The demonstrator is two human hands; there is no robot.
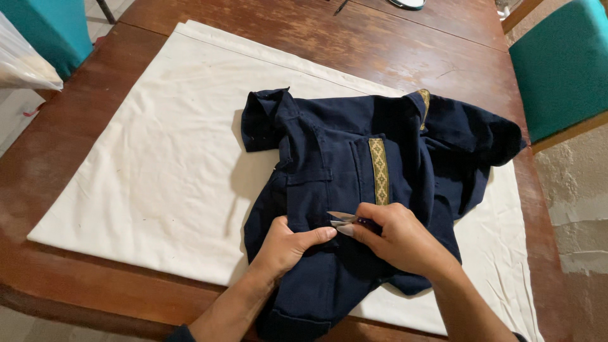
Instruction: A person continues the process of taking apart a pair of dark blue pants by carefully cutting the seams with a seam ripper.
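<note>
Worn brown wooden table [392,44], scratched top, with a cream cloth [171,158] spread flat over most of it. Teal chair [560,66] at the right edge, another teal seat [50,28] top left, clear plastic bag [22,60] at the far left. Small dark items at the table's far edge, too cut off to identify.

Navy garment [342,145] lies rumpled on the cloth, right of centre, near edge hanging over the cloth toward the person. Gold patterned trim strip [379,171] runs down its middle; a second bit of trim shows at the upper right fold.

Left hand [286,244] rests on the garment's lower part, fingers curled, thumb stretched right and pressing the fabric down. Right hand [400,237] just beside it, fingers pinched around small thread snips [344,221], metal blades pointing left, tips close to the left thumb. Blades sit slightly apart, against the navy fabric. Both forearms come in from the bottom edge.
</note>
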